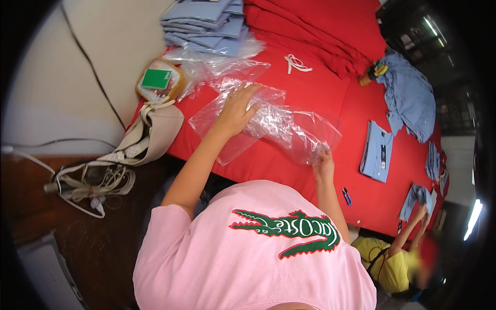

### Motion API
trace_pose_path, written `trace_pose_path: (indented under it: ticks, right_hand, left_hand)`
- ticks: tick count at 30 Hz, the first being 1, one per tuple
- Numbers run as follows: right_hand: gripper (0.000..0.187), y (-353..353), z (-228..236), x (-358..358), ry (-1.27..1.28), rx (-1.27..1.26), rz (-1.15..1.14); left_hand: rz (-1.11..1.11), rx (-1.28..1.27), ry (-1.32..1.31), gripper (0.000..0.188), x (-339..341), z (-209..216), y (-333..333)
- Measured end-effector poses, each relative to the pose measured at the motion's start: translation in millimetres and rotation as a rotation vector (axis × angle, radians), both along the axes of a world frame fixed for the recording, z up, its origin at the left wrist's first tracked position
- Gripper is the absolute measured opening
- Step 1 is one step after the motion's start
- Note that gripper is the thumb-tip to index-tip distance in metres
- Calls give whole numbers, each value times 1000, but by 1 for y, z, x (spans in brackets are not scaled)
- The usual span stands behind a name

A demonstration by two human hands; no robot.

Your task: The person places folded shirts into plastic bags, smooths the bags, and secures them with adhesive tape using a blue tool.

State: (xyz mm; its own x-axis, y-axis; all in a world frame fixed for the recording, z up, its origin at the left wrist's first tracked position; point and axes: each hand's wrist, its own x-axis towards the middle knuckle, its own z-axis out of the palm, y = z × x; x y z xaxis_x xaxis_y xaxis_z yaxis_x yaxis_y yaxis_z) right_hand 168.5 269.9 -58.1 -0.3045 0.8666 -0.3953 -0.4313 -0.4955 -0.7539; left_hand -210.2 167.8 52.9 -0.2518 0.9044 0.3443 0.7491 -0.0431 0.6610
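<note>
Clear plastic bags (274, 121) lie overlapping on the red-covered table (248, 168) in front of me. My left hand (239, 108) rests on them with fingers stretched out, palm down. At the near right corner of one bag, my right hand (324, 163) has its fingers closed on the film and lifts that edge slightly. More loose clear bags (206, 67) spread beyond my left hand, beside a stack of folded blue garments (204, 26). To the right of my right hand lies a folded blue garment (377, 151) with a dark tag.
A small pair of thread snips (346, 196) lies near the front edge. A tub with a green card (156, 78), a beige bag (160, 126) and cables (98, 188) are at left. White cord (296, 64), red cloth (315, 26) and loose blue garments (408, 93) lie farther back. A co-worker (387, 261) handles blue cloth at right.
</note>
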Motion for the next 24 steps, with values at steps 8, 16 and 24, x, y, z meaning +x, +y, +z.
trace_pose_path:
  ticks: [8, 16, 24]
  right_hand:
    - [28, -38, 7, 31, -59, -45, -109]
    - [17, 9, 77, -25, 0, -63, -84]
    - [28, 110, 148, -53, 97, 42, -207]
  left_hand:
    - [-267, -577, 226, 49, -9, -27, 17]
    - [126, -335, -188, 20, 10, -16, -13]
    - [27, -251, -154, 38, 56, -66, 29]
